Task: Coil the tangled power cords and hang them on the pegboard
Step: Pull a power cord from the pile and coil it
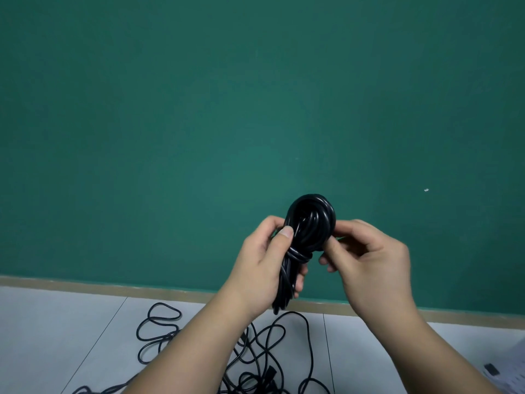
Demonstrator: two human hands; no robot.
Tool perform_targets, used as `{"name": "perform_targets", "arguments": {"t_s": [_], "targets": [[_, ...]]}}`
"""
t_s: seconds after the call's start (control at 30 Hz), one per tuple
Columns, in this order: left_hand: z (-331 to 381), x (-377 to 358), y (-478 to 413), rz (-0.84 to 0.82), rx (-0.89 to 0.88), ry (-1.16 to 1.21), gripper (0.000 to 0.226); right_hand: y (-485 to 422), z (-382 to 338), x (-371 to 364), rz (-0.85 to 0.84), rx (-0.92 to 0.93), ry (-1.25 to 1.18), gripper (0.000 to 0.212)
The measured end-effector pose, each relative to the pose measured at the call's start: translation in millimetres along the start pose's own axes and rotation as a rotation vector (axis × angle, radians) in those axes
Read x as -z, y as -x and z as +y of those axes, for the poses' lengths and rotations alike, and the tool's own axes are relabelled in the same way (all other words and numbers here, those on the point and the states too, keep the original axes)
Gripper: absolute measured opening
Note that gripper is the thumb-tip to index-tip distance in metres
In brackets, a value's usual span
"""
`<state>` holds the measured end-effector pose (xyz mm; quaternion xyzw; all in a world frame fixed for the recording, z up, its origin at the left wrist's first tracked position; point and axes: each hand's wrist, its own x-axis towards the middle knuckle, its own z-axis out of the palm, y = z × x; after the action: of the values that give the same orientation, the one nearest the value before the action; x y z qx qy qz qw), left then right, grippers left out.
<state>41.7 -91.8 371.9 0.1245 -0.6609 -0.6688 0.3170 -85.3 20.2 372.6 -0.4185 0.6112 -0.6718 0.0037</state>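
Left hand [260, 263] grips coiled black cord [308, 223] at frame centre — right hand [369, 251] pinches its loop; tangled cords [255, 351] on floor below.

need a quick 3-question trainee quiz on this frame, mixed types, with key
1. True or false: the coiled cord lies on the floor.
2. Which hand wraps the coiled cord's lower end? A) left hand B) right hand C) neither
3. Where are the loose cords?
Key: 1 false, both hands hold it up in front of the wall. 2 A; the right hand pinches the loop's side. 3 On the floor, below the hands.
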Motion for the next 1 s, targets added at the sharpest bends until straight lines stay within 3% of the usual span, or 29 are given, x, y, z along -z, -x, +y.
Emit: {"name": "perform_targets", "arguments": {"t_s": [0.37, 0.77, 1.0], "targets": [[2.1, 3.6, 4.2, -0.02, 0.068, -0.023, 0.035, -8.5, -1.9, 14.8, -0.313, -0.161, -0.213, 0.022], [8.5, -0.9, 7.1, -0.001, 0.042, -0.033, 0.035, -11.7, -0.9, 17.6, -0.339, -0.19, -0.282, 0.021], [3.9, -3.5, 4.6, -0.052, 0.202, 0.065, 0.035, -16.6, -9.1, 29.6, -0.406, -0.099, -0.115, 0.021]]}}
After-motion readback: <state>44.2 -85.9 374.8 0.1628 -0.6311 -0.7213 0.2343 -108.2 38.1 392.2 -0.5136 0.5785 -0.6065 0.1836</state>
